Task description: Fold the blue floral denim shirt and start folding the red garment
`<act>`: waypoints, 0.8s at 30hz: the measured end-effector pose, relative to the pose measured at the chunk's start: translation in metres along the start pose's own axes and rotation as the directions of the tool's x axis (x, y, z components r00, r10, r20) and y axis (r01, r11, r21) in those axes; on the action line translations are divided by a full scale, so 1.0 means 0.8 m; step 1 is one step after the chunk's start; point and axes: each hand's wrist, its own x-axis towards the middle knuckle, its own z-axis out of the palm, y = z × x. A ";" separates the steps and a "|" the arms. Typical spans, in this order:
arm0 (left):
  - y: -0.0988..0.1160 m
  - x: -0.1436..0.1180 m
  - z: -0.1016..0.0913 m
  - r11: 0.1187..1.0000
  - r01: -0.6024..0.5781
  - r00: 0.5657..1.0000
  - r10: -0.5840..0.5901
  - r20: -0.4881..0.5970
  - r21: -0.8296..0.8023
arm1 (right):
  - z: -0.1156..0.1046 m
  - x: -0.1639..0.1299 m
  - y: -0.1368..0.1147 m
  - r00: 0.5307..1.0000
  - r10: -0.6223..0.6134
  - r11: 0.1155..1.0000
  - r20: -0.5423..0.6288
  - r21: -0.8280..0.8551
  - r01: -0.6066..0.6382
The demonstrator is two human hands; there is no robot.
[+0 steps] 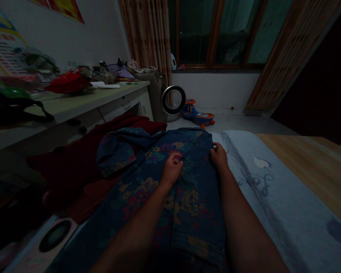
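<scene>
A dark blue floral denim jacket (147, 185) lies spread in front of me. Its collar end points away, and one sleeve (116, 151) stretches out to the left. The other sleeve seems folded down along the front, with its cuff near me. My left hand (172, 170) is over the middle of the jacket, thumb and fingers pinched on the cloth. At the jacket's right edge, near the shoulder, my right hand (219, 156) has its fingers closed on the fabric. Dim light hides how much cloth each hand holds.
Under the jacket is a light blue blanket (275, 212) beside a bare wooden bed board (309, 155). Dark red cloth (74, 163) heaps at the left. Beyond stand a cluttered desk (102, 98), a washing machine with its round door (173, 100) ajar, and a ride-on toy (199, 115).
</scene>
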 end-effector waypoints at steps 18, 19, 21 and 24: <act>-0.011 0.027 -0.001 0.965 0.219 0.970 -0.199 0.139 -0.143 | 0.008 -0.002 0.006 0.999 0.016 1.000 0.044 -0.018 -0.015; -0.011 0.026 -0.002 0.960 0.218 0.970 -0.193 0.148 -0.174 | 0.009 -0.002 0.006 0.999 0.017 1.000 0.037 -0.020 -0.017; -0.010 0.026 -0.004 0.968 0.190 0.977 -0.171 0.125 -0.161 | 0.009 -0.002 0.005 0.999 0.020 0.999 0.026 -0.029 -0.019; -0.010 0.027 -0.008 0.992 0.064 0.998 -0.066 0.010 0.105 | 0.010 -0.003 0.005 0.999 0.025 0.998 0.032 -0.053 -0.024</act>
